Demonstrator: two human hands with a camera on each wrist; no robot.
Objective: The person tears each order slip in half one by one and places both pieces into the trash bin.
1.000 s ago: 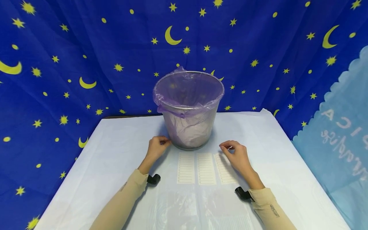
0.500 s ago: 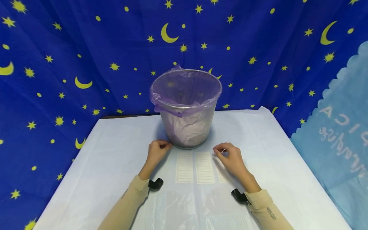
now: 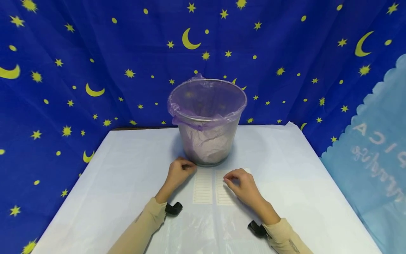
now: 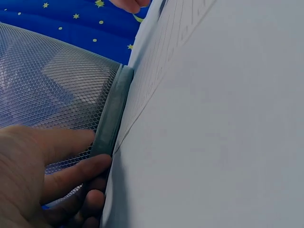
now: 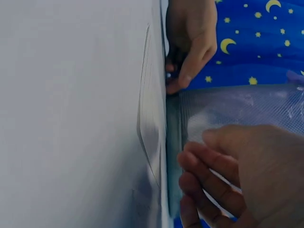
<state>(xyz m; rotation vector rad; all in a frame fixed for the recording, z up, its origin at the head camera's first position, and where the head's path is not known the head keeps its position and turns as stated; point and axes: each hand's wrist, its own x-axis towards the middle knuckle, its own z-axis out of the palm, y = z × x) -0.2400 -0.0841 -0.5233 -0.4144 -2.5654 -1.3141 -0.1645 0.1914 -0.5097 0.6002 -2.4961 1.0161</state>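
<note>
A silver mesh wastebasket (image 3: pixel 207 143), lined with a purple bag, stands upright on the white table. Two ruled paper slips, a left slip (image 3: pixel 203 190) and a middle slip (image 3: pixel 222 197), lie flat in front of it. Only an upper corner of a third slip (image 3: pixel 247 170) shows; my right hand and forearm hide the remainder. My left hand (image 3: pixel 179 173) has its fingertips at the left slip's top edge, right by the basket's base ring (image 4: pixel 111 118). Fingers loosely bent, my right hand (image 3: pixel 242 187) hovers over the middle slip, nothing visible in it.
Clear plastic packaging (image 3: pixel 198 225) lies on the table toward the near edge. Behind the table (image 3: pixel 136 151) hangs a blue curtain (image 3: pixel 146 46) with yellow moons and stars. A light blue cloth (image 3: pixel 374 169) with lettering hangs at the right.
My right hand has moved left and nearer to me, from beyond the third slip to over the middle one. My left hand has shifted slightly right and nearer. The wastebasket stays put.
</note>
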